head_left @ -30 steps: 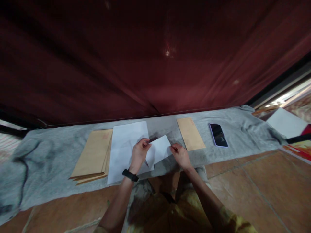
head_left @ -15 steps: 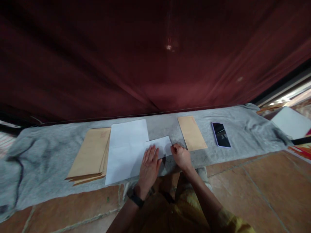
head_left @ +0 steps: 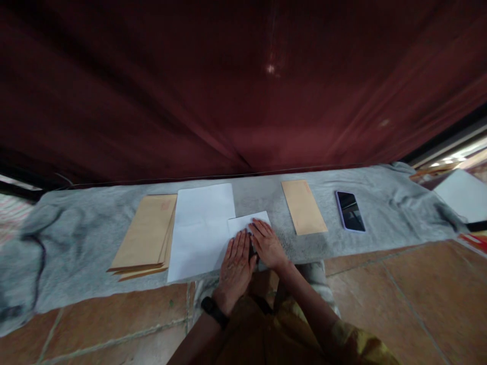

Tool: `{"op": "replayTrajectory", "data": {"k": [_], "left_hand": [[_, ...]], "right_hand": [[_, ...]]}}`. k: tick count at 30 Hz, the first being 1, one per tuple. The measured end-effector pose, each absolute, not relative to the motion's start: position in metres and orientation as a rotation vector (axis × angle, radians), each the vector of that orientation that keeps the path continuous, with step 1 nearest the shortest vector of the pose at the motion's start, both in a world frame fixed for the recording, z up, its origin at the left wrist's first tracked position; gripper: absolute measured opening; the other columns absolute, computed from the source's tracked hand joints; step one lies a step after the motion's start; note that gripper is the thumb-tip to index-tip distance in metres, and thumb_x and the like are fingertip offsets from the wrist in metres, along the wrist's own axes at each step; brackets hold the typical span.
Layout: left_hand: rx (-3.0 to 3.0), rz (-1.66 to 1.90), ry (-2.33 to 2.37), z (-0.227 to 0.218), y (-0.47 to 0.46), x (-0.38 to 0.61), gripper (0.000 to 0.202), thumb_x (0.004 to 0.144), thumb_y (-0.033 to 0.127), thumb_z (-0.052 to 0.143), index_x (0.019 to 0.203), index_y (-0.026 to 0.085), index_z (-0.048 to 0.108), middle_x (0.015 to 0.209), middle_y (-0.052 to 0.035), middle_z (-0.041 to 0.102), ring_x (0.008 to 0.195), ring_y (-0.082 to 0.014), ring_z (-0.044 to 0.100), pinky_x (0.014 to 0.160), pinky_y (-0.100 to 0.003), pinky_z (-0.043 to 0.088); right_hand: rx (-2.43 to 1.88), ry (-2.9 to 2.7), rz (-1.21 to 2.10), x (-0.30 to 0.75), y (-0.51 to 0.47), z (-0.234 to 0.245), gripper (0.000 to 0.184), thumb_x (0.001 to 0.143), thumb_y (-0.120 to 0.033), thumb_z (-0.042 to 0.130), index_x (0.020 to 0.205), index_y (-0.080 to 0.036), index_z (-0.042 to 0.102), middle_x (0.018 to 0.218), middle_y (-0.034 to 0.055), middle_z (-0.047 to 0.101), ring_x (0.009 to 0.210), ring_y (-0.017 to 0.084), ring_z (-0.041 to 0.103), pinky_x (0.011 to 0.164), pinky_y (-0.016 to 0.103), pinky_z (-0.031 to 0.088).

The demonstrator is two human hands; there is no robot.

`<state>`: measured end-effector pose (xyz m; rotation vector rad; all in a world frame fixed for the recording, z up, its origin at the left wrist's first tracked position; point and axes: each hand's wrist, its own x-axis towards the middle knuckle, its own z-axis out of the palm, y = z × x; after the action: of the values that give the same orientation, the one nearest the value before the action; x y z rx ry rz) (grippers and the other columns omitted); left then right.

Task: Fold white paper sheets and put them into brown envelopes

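The paper (head_left: 239,223), seemingly folded already, is pressed flat under the left hand (head_left: 236,263) and right hand (head_left: 268,248), nothing gripped; the single envelope (head_left: 304,208) and envelope pile (head_left: 146,233) are untouched.

The head camera looks forward and down from near above the small paper (head_left: 238,223), facing the red curtain (head_left: 228,111).

A black wristband (head_left: 214,312) circles the left wrist (head_left: 223,298). The shirt (head_left: 247,329) is mustard yellow, turning brownish in shadow. Its right sleeve (head_left: 355,342) is loose and creased, with brighter yellow folds, and ends partway along the forearm (head_left: 309,295), which is bare below it.
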<state>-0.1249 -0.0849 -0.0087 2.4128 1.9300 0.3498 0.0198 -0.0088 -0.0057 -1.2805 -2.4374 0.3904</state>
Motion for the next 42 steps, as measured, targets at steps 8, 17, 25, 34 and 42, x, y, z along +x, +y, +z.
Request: {"op": "replayTrajectory", "data": {"k": [8, 17, 25, 34, 42], "left_hand": [[2.325, 0.395, 2.055, -0.010, -0.093, -0.127, 0.063, 0.100, 0.033, 0.037, 0.158, 0.011, 0.023, 0.162, -0.0169, 0.032, 0.152, -0.0280, 0.026, 0.122, -0.052, 0.028], [2.288, 0.382, 2.111, -0.006, -0.102, -0.140, 0.067, 0.101, 0.042, 0.036, 0.157, 0.007, 0.024, 0.160, -0.0212, 0.032, 0.151, -0.0306, 0.027, 0.121, -0.054, 0.028], [2.280, 0.438, 2.119, 0.003, -0.090, -0.138, 0.062, 0.101, 0.034, 0.034, 0.156, 0.006, 0.027, 0.160, -0.0193, 0.034, 0.152, -0.0288, 0.026, 0.122, -0.051, 0.029], [2.321, 0.382, 2.024, -0.008, -0.050, -0.123, 0.057, 0.100, 0.030, 0.035, 0.153, 0.008, 0.035, 0.161, -0.0158, 0.033, 0.152, -0.0275, 0.027, 0.123, -0.050, 0.027], [2.277, 0.418, 2.137, -0.014, -0.050, -0.150, 0.060, 0.100, 0.032, 0.037, 0.153, 0.005, 0.033, 0.161, -0.0188, 0.033, 0.152, -0.0292, 0.025, 0.123, -0.051, 0.027]], "right_hand": [[-1.400, -2.457, 0.301, 0.029, -0.011, -0.010, 0.049, 0.103, -0.030, 0.042, 0.151, -0.020, 0.045, 0.159, 0.0091, 0.039, 0.147, 0.026, 0.036, 0.122, 0.046, 0.029], [-1.487, -2.398, 0.239, 0.050, -0.011, -0.015, 0.050, 0.104, -0.031, 0.039, 0.152, -0.018, 0.041, 0.159, 0.0103, 0.039, 0.147, 0.025, 0.036, 0.121, 0.047, 0.028], [-1.497, -2.403, 0.208, 0.051, -0.011, -0.015, 0.050, 0.105, -0.032, 0.038, 0.152, -0.016, 0.041, 0.158, 0.0110, 0.041, 0.147, 0.025, 0.036, 0.122, 0.046, 0.027], [-1.443, -2.394, 0.124, 0.052, -0.011, -0.020, 0.051, 0.104, -0.032, 0.041, 0.151, -0.014, 0.042, 0.157, 0.0115, 0.042, 0.146, 0.026, 0.038, 0.122, 0.046, 0.028], [-1.447, -2.353, 0.175, 0.049, -0.008, -0.018, 0.049, 0.103, -0.030, 0.043, 0.150, -0.015, 0.045, 0.155, 0.0110, 0.046, 0.145, 0.026, 0.039, 0.122, 0.048, 0.028]]}}
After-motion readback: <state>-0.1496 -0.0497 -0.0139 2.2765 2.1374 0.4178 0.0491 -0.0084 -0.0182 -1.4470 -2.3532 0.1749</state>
